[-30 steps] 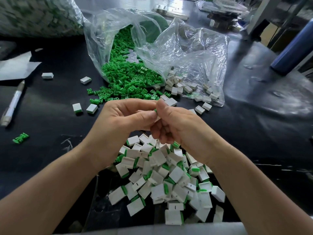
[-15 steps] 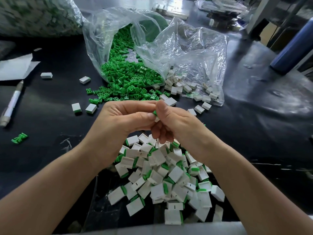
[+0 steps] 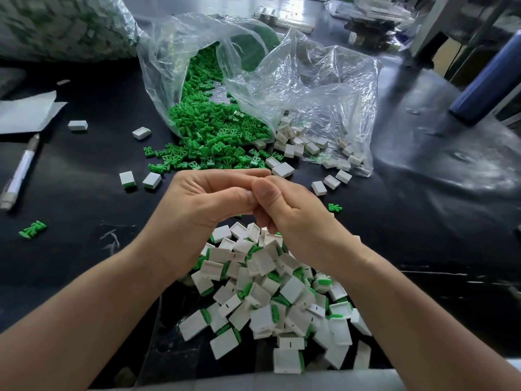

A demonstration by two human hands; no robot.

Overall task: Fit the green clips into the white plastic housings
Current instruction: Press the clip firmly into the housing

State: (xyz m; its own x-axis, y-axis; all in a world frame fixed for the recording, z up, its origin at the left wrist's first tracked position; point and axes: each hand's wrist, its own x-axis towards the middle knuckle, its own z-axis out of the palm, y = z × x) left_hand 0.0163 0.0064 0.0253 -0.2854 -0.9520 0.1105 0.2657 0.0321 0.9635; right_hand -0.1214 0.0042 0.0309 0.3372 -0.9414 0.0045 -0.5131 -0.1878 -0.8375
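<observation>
My left hand point(image 3: 203, 204) and my right hand point(image 3: 287, 210) meet thumb to thumb above the black table, fingers curled round a small part that the thumbs hide. Below my wrists lies a heap of white housings with green clips fitted point(image 3: 270, 294). Loose green clips point(image 3: 214, 136) spill from a clear plastic bag point(image 3: 310, 80) just beyond my hands. Empty white housings point(image 3: 304, 145) lie at the bag's right mouth.
Two housings point(image 3: 139, 179) and stray clips point(image 3: 33, 230) lie on the table to the left, near a pen point(image 3: 19, 173) and white paper point(image 3: 25, 111). A single clip point(image 3: 335, 207) sits right of my hands. A blue cylinder point(image 3: 490, 80) stands far right.
The bit of green clip and white housing that showed between my thumbs is now covered as my thumbs have closed together. My hands stay in the same place.
</observation>
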